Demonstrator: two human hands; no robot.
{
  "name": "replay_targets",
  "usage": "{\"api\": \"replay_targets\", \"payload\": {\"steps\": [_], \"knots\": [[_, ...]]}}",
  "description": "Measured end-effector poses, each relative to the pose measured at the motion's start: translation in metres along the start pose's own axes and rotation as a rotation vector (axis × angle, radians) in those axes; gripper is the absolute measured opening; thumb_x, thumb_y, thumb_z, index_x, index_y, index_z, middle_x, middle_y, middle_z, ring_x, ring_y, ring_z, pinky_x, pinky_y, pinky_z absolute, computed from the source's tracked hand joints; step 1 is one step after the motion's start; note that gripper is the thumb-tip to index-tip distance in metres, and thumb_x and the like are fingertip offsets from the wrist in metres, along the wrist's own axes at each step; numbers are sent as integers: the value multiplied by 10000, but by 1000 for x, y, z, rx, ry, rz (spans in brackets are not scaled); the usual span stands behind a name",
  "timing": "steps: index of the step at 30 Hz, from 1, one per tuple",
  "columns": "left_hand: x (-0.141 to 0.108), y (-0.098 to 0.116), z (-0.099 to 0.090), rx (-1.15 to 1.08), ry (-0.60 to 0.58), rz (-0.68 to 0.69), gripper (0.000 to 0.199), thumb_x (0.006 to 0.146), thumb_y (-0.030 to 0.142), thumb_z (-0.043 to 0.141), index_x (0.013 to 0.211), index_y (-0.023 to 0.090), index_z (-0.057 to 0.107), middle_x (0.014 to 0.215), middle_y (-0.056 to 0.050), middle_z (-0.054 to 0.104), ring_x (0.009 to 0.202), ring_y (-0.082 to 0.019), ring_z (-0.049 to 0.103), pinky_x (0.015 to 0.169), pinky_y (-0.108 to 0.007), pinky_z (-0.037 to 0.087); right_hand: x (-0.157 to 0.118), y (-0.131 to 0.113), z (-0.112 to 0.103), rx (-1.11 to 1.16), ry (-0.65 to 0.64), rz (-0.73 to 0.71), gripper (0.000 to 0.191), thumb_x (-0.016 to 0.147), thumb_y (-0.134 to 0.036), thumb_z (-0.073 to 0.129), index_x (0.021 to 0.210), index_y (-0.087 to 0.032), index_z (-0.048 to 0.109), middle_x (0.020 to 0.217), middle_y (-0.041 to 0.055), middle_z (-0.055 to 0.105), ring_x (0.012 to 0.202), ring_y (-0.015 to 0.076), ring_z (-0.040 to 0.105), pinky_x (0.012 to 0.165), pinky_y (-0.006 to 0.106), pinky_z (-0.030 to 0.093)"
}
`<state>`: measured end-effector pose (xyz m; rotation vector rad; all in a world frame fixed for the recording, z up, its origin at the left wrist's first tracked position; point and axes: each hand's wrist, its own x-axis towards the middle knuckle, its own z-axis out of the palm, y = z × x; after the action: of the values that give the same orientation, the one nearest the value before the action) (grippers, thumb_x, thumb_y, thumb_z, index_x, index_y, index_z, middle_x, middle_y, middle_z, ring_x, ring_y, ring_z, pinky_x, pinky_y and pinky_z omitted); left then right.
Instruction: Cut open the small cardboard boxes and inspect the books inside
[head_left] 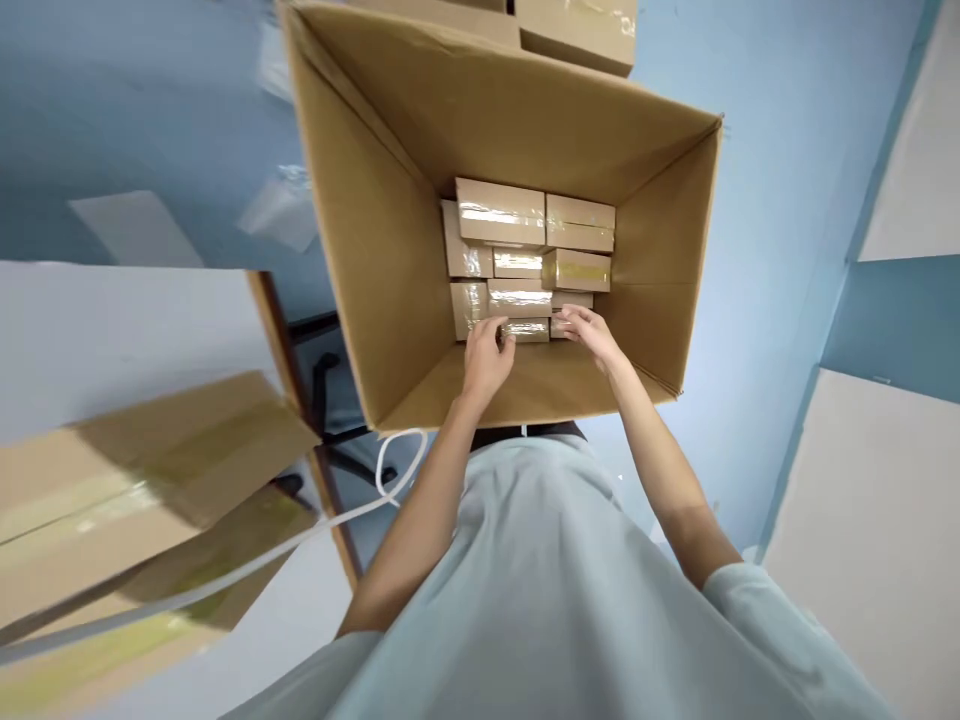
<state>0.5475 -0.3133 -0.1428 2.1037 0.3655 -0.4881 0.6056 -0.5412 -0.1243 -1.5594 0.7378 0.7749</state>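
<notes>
A big cardboard carton (375, 240) stands open in front of me, its walls rising around several small taped cardboard boxes (501, 212) packed on its bottom. Both of my hands reach in over the near wall. My left hand (487, 358) has its fingers apart, with nothing held, above the boxes at the near left. On the other side, my right hand (589, 332) is over the near right boxes, fingers loosely spread and holding nothing. Whether the fingertips touch a box I cannot tell. My hands partly cover the nearest row of boxes.
More cardboard boxes (577, 30) stand beyond the carton. At left, a white table (135, 320) bears long taped cartons (150, 470), and a white cable (255, 570) loops past them. Black chair legs (322, 390) are beneath. Plastic wrap (281, 210) lies on the blue floor (780, 150).
</notes>
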Motion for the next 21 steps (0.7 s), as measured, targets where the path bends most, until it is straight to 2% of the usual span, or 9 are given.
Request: {"api": "replay_targets", "payload": {"steps": [3,6,9,12,15,17,21], "knots": [[32,-24,43,26,-93,-39,410,1004,243,626,1397,219,740,1473,-183,744,1440,-384,677,1328,-566,486,53,21,-38,13,128,80,214,1077,-330,743,1263,-231,781,1372,100,855,1168,221,858,1195,440,647],[71,-49,84,51,-190,-81,435,993,250,657,1415,200,748,1460,-204,755,1420,-413,699,1297,-592,517,112,46,-72,-16,258,179,213,1084,-275,722,1282,-209,765,1313,106,855,1071,197,857,1112,405,684],[115,-69,126,47,-288,-163,475,1016,271,667,1479,187,727,1498,-186,762,1437,-384,711,1291,-547,528,169,76,-101,-21,403,276,330,1094,-250,710,1420,-199,706,1251,98,844,955,163,837,957,325,710],[160,-85,167,-26,-365,-267,562,1037,258,683,1592,175,667,1502,-164,779,1392,-334,750,1263,-473,551,220,109,-123,12,448,353,481,1100,-221,678,1575,-215,598,1195,83,835,858,138,810,813,252,694],[197,-99,208,-124,-368,-358,694,1048,233,696,1723,159,549,1414,-156,817,1298,-316,790,1195,-456,595,265,138,-132,93,422,400,529,1116,-211,639,1631,-254,527,1210,79,820,794,116,791,712,197,663],[215,-108,233,-177,-345,-373,784,1050,216,712,1790,175,458,1373,-144,830,1271,-310,795,1181,-462,600,292,154,-130,162,423,415,522,1129,-205,603,1635,-292,510,1294,86,800,771,103,789,668,177,649],[231,-123,275,-235,-313,-363,889,1041,167,725,1846,195,350,1367,-151,829,1255,-304,790,1188,-458,578,335,178,-116,263,489,369,570,1147,-199,519,1686,-364,438,1511,93,708,804,84,817,686,180,664]]}}
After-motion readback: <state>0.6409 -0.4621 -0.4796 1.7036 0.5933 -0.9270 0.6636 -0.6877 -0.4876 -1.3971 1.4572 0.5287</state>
